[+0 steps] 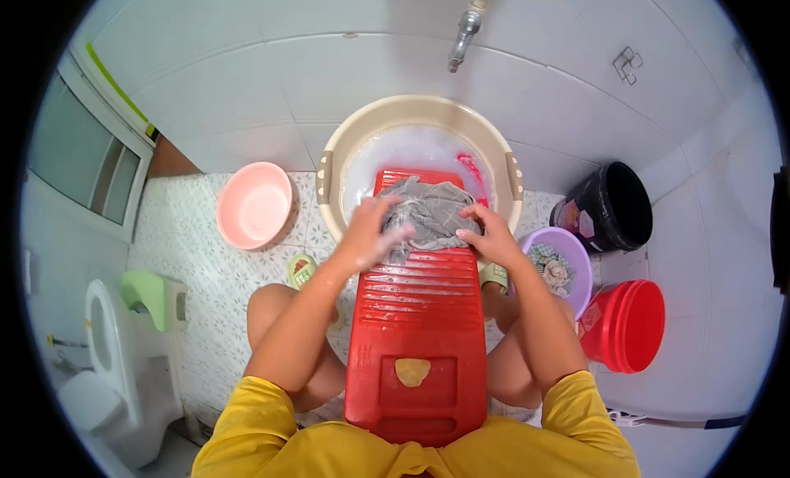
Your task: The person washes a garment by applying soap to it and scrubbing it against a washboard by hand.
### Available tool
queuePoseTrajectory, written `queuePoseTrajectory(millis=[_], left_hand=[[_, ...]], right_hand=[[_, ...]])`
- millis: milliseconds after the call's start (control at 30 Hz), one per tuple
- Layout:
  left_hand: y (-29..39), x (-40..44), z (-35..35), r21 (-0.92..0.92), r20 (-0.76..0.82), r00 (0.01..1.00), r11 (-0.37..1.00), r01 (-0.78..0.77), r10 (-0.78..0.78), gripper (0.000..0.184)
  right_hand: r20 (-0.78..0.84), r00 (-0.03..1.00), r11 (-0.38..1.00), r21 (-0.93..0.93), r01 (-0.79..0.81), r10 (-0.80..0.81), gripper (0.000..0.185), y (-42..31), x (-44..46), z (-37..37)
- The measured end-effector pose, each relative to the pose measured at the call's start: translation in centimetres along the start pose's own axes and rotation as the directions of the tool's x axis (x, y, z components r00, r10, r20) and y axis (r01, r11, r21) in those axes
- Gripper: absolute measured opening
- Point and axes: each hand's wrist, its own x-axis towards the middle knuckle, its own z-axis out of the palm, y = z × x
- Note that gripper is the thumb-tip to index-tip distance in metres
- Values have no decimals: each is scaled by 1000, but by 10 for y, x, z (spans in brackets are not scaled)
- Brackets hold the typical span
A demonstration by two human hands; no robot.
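A wet grey cloth (432, 214) lies bunched over the upper part of a red washboard (420, 313). My left hand (372, 235) is at the cloth's left side, its suds-covered fingers spread and slightly blurred. At the right edge of the cloth, my right hand (494, 237) touches it with curved fingertips, thumb and forefinger apart. The board's top end rests in a large beige basin (395, 111) of soapy water, and its lower end leans toward my body. A yellowish piece of soap (412, 372) sits in the recess at the board's lower end. Something bright pink (471, 172) floats in the suds.
A pink basin (255, 205) stands on the left floor. To the right are a purple basin (580, 264) with wet cloth inside, a black bucket (621, 206) and a red bucket (638, 326). A tap (466, 40) projects above the basin. A toilet (111, 346) is at far left.
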Motion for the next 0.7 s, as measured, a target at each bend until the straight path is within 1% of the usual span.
queuePoseTrajectory(millis=[33, 67, 100, 133, 167, 200, 233, 267, 333, 367, 400, 433, 467, 500, 533, 600, 633, 667, 700], left_hand=[[-1, -5, 18, 165, -68, 989, 979, -118, 131, 31], [-3, -7, 29, 328, -110, 956, 918, -224, 273, 24], [-4, -5, 24, 344, -85, 955, 908, -238, 283, 24], [-6, -4, 14, 183, -27, 973, 958, -219, 228, 15], [-7, -2, 7, 20, 41, 984, 984, -177, 176, 8], [2, -5, 1, 37, 63, 981, 982, -187, 184, 8], [17, -16, -6, -124, 78, 992, 988, -89, 99, 6], [33, -27, -13, -278, 107, 994, 960, 21, 9, 9], [62, -41, -15, -119, 41, 989, 983, -138, 143, 9], [74, -45, -12, -83, 45, 985, 983, -161, 165, 12], [77, -39, -1, -76, 63, 984, 984, -161, 166, 12], [79, -29, 13, 98, 52, 979, 975, -200, 195, 14], [76, -21, 23, 267, 45, 973, 936, -230, 226, 18], [50, -11, 38, 334, 159, 957, 899, -284, 243, 24], [45, 0, 44, 335, 165, 956, 898, -286, 243, 24], [43, 22, 55, 435, 216, 974, 886, -161, 71, 25], [39, 31, 59, 435, 223, 972, 885, -166, 73, 25], [34, 39, 60, 459, 183, 981, 877, -143, 64, 28], [37, 43, 59, 484, 140, 989, 867, -119, 58, 32]], right_hand=[[-46, 997, 998, 18, -56, 57, 41, 2, 0, 5], [-65, 996, 998, 41, -55, 57, 41, 1, 2, 8], [-15, 1000, 995, 96, 29, -27, 38, -4, 5, 7], [27, 993, 982, 155, 109, -114, 35, -12, 6, 6], [4, 994, 978, 177, 107, -110, 35, -21, 5, 0], [236, 964, 975, 209, 75, -125, 33, -36, 3, -10], [455, 878, 972, 233, 43, -147, 30, -44, 3, -14], [437, 886, 967, 253, 43, -154, 30, -44, -1, -9], [512, 806, 944, 285, 166, -297, 29, -44, -8, 1], [507, 826, 958, 256, 127, -245, 32, -46, -10, 1], [495, 833, 955, 269, 122, -246, 32, -44, -9, 1], [467, 844, 954, 258, 154, -263, 33, -42, -8, 1], [443, 852, 952, 244, 185, -279, 35, -40, -8, 0], [436, 868, 968, 173, 180, -239, 37, -45, -10, -6], [432, 870, 968, 177, 177, -238, 37, -38, -9, -7], [364, 931, 988, 153, -32, -26, 40, -22, -7, -13], [330, 944, 998, 57, 11, -29, 39, -32, -8, -25], [326, 945, 998, 59, 11, -30, 39, -28, -7, -22], [264, 964, 999, 48, 8, -20, 37, -24, -4, -19]])
